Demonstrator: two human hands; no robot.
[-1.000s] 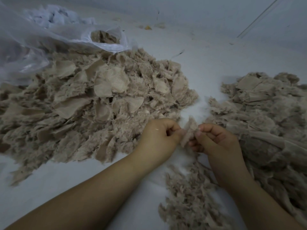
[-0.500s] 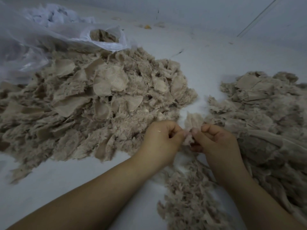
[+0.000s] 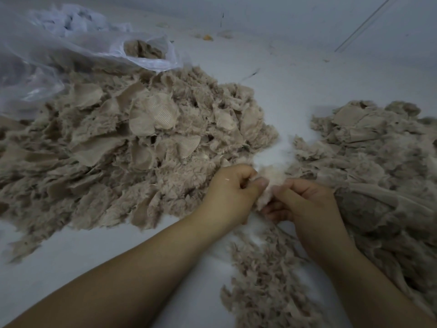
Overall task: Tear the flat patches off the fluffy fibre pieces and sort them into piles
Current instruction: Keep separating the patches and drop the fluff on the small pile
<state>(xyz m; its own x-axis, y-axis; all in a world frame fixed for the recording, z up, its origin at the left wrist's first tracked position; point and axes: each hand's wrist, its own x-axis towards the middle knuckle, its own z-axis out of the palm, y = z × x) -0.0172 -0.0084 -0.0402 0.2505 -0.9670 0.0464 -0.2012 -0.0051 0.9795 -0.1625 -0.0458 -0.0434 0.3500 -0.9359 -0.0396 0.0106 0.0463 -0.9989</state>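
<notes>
Pale desk point(image 3: 295, 74) spread beneath all items, lightly littered with fibre specks toward the far edge. Largest heap, the left pile point(image 3: 132, 147), made up of beige fluffy fibre pieces mixed with flat ribbed patches, occupying the left and centre. Right pile point(image 3: 369, 166) of similar beige material, smaller in visible extent, running off the right edge; apart from the left pile, bare desk showing between them. Clear plastic bag point(image 3: 78, 50) lying at far left, its open mouth resting on the rear of the left pile, beige scraps visible inside the opening. Near pile point(image 3: 267, 280) of loose fluffy shreds lying close to the viewer, below the hands and between the two forearms. Left hand point(image 3: 230, 197) curled, thumb and forefinger pinching one side of a small fibre piece point(image 3: 268, 185). Right hand point(image 3: 307, 204) likewise curled, thumb and fingers pinching the opposite side of the same piece. Fibre piece held up between both hands, just in front of the gap separating the left and right piles, pale and fluffy; flat patch on it not distinguishable owing to blur. Small orange scrap point(image 3: 207, 38) lying alone on the far desk, well apart from everything else.
</notes>
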